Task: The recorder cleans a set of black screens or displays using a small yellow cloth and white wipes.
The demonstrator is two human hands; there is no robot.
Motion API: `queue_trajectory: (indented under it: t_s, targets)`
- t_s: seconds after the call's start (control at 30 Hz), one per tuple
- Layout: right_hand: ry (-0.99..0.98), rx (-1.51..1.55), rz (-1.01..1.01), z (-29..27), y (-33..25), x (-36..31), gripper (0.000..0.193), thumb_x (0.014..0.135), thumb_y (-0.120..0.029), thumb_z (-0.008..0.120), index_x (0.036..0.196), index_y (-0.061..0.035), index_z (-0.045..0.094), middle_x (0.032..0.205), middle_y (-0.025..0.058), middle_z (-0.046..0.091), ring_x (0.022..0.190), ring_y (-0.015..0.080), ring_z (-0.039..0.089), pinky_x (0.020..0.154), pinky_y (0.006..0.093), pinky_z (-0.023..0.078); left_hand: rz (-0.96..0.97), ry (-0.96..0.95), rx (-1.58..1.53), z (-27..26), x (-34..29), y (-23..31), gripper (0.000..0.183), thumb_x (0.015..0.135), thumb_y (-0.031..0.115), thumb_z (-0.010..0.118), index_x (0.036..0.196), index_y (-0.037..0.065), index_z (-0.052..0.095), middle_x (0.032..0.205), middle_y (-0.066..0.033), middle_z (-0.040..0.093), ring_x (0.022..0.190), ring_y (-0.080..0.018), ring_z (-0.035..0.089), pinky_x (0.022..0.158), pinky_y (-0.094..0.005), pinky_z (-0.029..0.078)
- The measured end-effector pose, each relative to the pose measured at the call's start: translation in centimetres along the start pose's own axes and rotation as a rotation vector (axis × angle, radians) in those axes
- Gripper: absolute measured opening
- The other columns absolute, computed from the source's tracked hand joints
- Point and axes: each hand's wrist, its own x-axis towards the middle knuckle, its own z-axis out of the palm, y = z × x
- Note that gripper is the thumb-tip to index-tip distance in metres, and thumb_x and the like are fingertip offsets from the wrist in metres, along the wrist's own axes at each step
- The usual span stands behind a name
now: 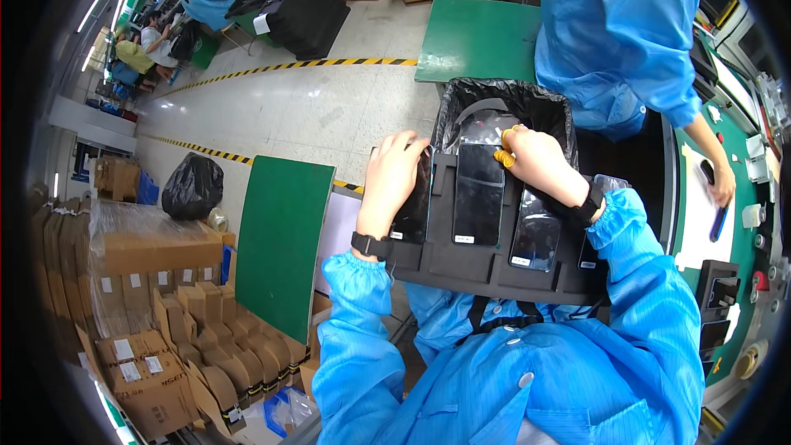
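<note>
Left hand (391, 181): curling over the leftmost phone (414, 213); whether it's gripping, I can't tell.
Right hand (540, 163): pinching clear film (480, 128) at the top of the second phone (478, 202).
Black tray (441, 265): holding both phones, sitting near the lined bin (449, 107).

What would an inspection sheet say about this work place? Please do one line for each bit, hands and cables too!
Surface: black tray with slots.
Job's things: four dark phones on the tray, some partly hidden; clear film by the second one's top edge.
Clutter: bin with black liner beyond the tray; cardboard pieces at lower left.
Hands: left hand at the leftmost phone; right hand, with yellow fingertip covers, by the film.
Cables: nothing seen clearly.
Surroundings: co-worker in blue; striped floor tape.
</note>
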Motion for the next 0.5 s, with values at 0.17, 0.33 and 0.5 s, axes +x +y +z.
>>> queue_trajectory:
  t_s: [0.17, 0.33, 0.5]
  targets:
    - [0.072, -0.058, -0.109, 1.4, -1.1, -0.8, 0.015, 0.078, -0.014, 0.066, 0.088, -0.0041, 0.061, 0.084, 0.0146, 0.062, 0.069, 0.0327, 0.065, 0.060, 0.0418, 0.053, 0.143, -0.081, -0.261, -1.8, -0.2, -1.9, 0.016, 0.076, 0.011, 0.068, 0.086, 0.004, 0.058, 0.093, -0.0094, 0.062, 0.093, -0.0305, 0.059, 0.080, -0.0403, 0.048]
    - [0.011, 0.392, -0.367, -1.2, -4.3, -4.0, 0.014, 0.079, -0.017, 0.065, 0.086, -0.0056, 0.062, 0.082, 0.0141, 0.060, 0.070, 0.0319, 0.065, 0.058, 0.0407, 0.053, 0.045, -0.258, -0.217, -10.8, -3.6, 1.2, 0.009, 0.083, 0.011, 0.065, 0.088, 0.005, 0.060, 0.087, -0.0112, 0.059, 0.082, -0.0334, 0.057, 0.074, -0.0429, 0.046]
    - [-0.024, 0.558, -0.568, -4.6, -9.1, -7.9, 0.021, 0.079, -0.024, 0.070, 0.091, -0.0084, 0.062, 0.084, 0.0086, 0.056, 0.063, 0.0272, 0.059, 0.057, 0.0380, 0.050, 0.194, -0.531, -0.476, -20.2, -5.3, 7.5, 0.010, 0.074, 0.009, 0.070, 0.083, 0.007, 0.066, 0.099, -0.0099, 0.062, 0.093, -0.0272, 0.059, 0.081, -0.0397, 0.046]
